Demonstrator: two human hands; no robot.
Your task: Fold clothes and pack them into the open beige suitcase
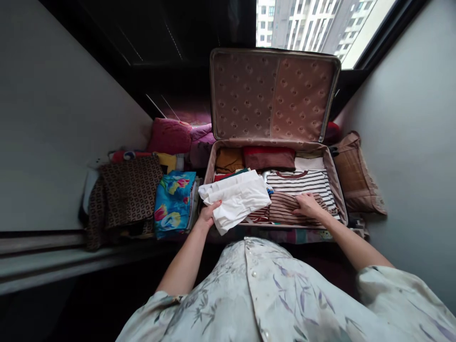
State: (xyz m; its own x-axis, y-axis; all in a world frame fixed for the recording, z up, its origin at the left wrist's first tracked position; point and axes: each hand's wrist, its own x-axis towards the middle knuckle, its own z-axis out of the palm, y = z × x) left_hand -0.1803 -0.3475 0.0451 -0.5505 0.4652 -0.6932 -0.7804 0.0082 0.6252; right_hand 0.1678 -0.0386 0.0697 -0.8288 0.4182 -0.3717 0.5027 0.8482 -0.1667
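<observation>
At nine o'clock from the open suitcase [278, 141] sits a brown patterned garment [131, 192], then the blue floral cloth [174, 202] — and here's the left hand [208, 214], fingers gripping the folded white cloth [239, 197] at eight, blocking some packed clothes [297, 183]! Over at four, the right hand [308, 206] rests on the brown striped garment [281, 210], fingers bent, grip impossible to tell — with a brown cushion [356, 178] just beside the suitcase at three.

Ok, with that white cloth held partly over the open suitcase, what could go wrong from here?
The left hand grips the white cloth near one edge, so its folds could slip loose. The right hand touches the brown striped garment and might rumple it. The suitcase lid stands raised, and a hard bump might bring it down.
</observation>
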